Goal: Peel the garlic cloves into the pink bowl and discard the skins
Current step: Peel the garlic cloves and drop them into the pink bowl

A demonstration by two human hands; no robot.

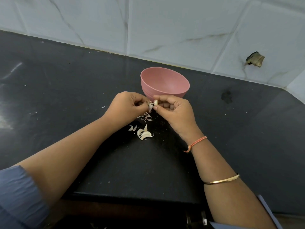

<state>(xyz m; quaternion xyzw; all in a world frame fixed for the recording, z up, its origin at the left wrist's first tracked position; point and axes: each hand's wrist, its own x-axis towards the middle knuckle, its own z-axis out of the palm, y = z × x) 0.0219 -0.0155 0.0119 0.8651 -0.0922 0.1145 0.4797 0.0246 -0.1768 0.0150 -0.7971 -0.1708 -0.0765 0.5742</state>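
On the dark counter (66, 96), my right hand (175, 113) pinches a clove (156, 102) beside the pink bowl (148, 90); my left hand (125, 106) pinches its skin (150, 107). The bowl looks empty and unpeeled cloves (145, 134) wait, so I judge it's early.

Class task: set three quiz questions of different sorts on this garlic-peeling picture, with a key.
1. True or false: the bowl stands upright beyond the left hand and right hand.
2. Loose cloves lie: A in the bowl; B on the counter, nearer the person than the hands; C on a plate.
3. Fill in: the right hand pinches a ____.
Key: 1 true; 2 B; 3 clove.
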